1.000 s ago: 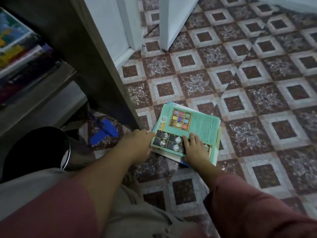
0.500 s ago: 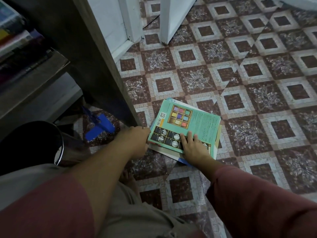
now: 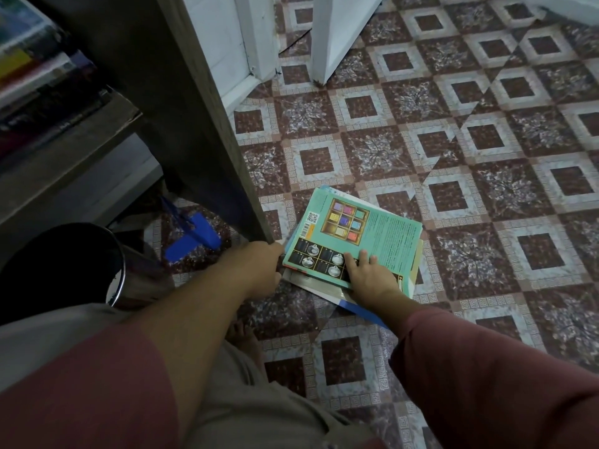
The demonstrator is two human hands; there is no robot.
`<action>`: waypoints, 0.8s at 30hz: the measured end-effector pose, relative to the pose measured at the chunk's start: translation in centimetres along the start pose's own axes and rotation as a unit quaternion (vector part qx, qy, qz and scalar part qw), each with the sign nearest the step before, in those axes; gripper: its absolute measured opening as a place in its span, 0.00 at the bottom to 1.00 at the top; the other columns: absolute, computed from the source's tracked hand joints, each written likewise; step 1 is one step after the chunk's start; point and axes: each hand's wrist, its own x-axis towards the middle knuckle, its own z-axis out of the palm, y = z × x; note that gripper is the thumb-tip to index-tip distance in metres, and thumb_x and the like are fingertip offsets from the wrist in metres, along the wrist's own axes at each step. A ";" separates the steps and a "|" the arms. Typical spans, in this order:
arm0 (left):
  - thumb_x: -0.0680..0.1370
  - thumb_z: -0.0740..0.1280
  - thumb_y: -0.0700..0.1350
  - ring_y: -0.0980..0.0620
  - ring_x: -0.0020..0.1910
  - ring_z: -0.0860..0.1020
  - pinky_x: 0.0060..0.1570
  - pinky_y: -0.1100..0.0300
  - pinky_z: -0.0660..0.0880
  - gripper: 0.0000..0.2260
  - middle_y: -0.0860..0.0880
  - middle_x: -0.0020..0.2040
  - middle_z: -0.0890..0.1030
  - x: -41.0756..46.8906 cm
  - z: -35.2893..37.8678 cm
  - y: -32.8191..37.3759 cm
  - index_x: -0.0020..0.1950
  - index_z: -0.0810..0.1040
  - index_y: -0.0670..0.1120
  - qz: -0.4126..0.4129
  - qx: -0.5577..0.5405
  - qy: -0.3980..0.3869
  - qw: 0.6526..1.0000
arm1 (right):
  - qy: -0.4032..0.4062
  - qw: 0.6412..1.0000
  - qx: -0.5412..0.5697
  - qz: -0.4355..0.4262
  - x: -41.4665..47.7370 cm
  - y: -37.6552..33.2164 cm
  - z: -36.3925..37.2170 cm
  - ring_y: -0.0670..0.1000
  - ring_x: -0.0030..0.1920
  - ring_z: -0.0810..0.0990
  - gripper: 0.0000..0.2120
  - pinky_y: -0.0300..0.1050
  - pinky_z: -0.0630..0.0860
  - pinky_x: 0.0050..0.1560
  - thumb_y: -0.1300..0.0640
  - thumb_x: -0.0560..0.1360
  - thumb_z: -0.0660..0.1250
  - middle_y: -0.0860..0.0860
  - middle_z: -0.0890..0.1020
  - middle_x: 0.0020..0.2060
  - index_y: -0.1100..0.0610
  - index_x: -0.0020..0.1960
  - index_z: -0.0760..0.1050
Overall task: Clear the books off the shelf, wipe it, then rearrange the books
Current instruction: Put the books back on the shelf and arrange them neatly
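Note:
A small stack of books (image 3: 382, 234) lies on the patterned floor tiles beside the dark wooden shelf side panel (image 3: 181, 118), a teal back cover on top. My left hand (image 3: 259, 267) grips the stack's left edge, fingers curled under it. My right hand (image 3: 369, 277) rests on the top cover near its front edge, fingers spread flat and thumb at the edge. More books (image 3: 35, 76) lie stacked on the shelf board at the upper left.
A black round bin (image 3: 64, 264) with a shiny rim stands at the left by my knee. A blue object (image 3: 191, 238) lies on the floor under the shelf. White door frame and door (image 3: 337, 30) stand behind. Open floor stretches to the right.
Both hands stay on the stack. The view has shifted a little, so the stack sits slightly lower and more to the right in the picture.

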 end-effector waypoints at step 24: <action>0.72 0.69 0.40 0.44 0.63 0.71 0.72 0.42 0.55 0.24 0.46 0.61 0.74 -2.9 -6.9 6.0 0.66 0.67 0.48 0.070 0.180 0.254 0.948 | 0.165 0.977 0.095 0.092 -11.7 -2.3 -19.0 0.55 0.43 0.77 0.14 0.48 0.73 0.41 0.61 0.76 0.60 0.50 0.75 0.41 0.49 0.59 0.73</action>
